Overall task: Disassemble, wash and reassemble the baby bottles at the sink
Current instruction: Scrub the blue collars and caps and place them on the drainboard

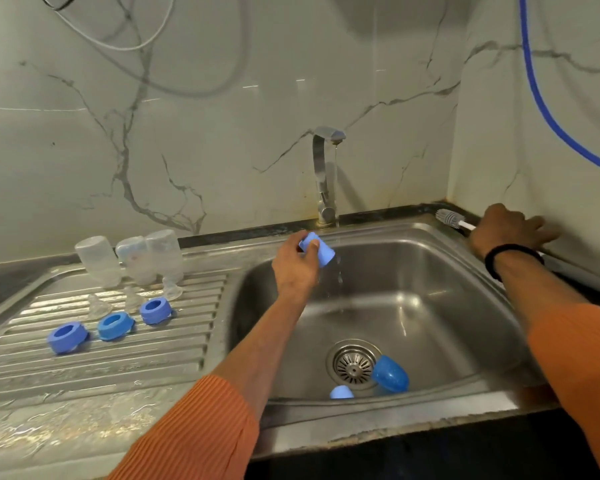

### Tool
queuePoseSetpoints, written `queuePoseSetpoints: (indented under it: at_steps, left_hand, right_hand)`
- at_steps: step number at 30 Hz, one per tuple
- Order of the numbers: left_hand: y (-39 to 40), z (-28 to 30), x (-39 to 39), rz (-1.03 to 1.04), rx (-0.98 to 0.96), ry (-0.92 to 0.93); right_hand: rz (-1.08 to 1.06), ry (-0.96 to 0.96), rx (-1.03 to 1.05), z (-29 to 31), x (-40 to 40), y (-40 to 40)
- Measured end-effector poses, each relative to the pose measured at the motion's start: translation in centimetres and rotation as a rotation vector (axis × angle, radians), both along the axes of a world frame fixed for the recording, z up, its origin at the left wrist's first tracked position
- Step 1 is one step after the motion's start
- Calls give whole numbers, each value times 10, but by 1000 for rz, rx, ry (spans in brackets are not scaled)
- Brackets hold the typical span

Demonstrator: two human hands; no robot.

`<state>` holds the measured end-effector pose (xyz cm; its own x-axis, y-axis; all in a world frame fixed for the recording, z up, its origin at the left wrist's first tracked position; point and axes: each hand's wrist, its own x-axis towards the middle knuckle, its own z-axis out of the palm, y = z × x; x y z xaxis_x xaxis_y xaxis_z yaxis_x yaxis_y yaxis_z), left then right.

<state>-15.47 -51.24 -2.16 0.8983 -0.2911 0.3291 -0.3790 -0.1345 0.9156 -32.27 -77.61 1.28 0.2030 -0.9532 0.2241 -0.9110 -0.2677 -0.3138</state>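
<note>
Taking the sink basin (413, 306) as the landmark, the ribbed draining board (118, 341) lies to its left and carries the washed parts: three clear bottle bodies (132, 259) stand upside down in a row at the far side, three clear teats (132, 299) sit just in front of them, and three blue screw rings (113, 325) lie in a slanting line nearer the front edge. The left arm, in an orange ribbed sleeve (194, 434), reaches from the front rim diagonally up over the basin's left half, the wrist straight and the back of the hand facing the camera. The left hand (295, 263) pinches a light blue bottle cap (317, 249) between thumb and fingers, tilted with its open mouth toward the lower right, and water spills from it. It is held just below the tap (324, 174), which stands at the basin's back rim and runs a thin stream. Two more blue caps (390, 374) lie on the basin floor beside the drain strainer (354, 363). The right arm stretches across the basin's right rim to the back corner, a black band at the wrist. The right hand (510, 228) rests palm down on the handle of a bottle brush (452, 218), fingers spread along the ledge; whether they close round the handle cannot be told.
</note>
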Motion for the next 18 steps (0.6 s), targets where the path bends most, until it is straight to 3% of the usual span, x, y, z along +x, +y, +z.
queuePoseSetpoints:
  at_steps: [3, 5, 10, 15, 18]
  left_hand:
    - [8, 5, 0, -93, -362, 608]
    - [18, 0, 3, -136, -499, 821]
    - [25, -3, 17, -103, -586, 887]
    - [28, 1, 26, -97, -664, 934]
    - [30, 0, 27, -92, -695, 976]
  right_hand:
    - [27, -20, -52, -3, 5, 1]
    - [73, -55, -78, -3, 12, 11]
    - [414, -115, -118, 10, 27, 60]
    - [862, -181, 31, 11, 33, 113]
    - [1016, -192, 19, 5, 42, 131]
